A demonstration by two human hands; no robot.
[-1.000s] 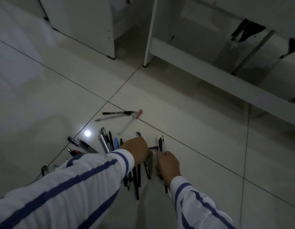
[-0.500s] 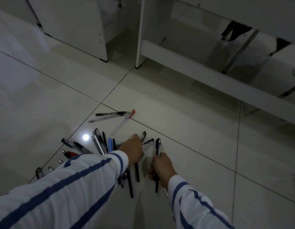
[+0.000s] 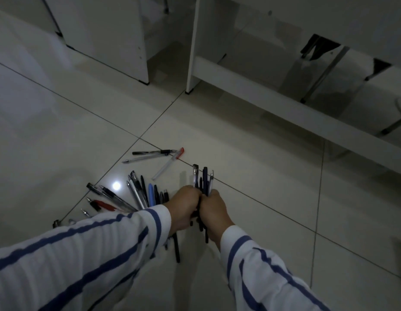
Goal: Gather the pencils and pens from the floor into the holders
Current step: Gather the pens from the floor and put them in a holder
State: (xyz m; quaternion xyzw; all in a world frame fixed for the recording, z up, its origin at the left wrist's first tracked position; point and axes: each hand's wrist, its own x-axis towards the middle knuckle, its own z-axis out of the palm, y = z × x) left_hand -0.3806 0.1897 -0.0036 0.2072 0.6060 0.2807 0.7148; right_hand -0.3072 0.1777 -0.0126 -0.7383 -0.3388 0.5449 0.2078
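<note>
At the far left, a fan of loose pens [image 3: 118, 198] is seen lying on the pale tiled floor [image 3: 60, 135], among them a red pen [image 3: 104, 204] and a light blue pen [image 3: 151, 197]. Above the fan, two slim pens and a clear pen with a red cap [image 3: 169, 163] are found lying apart from the rest, near a tile joint. The left hand [image 3: 185, 207] is curled closed against a bundle of pens [image 3: 202, 181], and the right hand [image 3: 214, 211] is pressed up beside it, its fingers also wrapped around the bundle; the two hands are touching. The bundle is held roughly upright, its tips projecting above the knuckles. Both arms are covered by white sleeves with blue stripes [image 3: 94, 254]. White furniture panels [image 3: 251, 102] are visible behind, at upper right.
</note>
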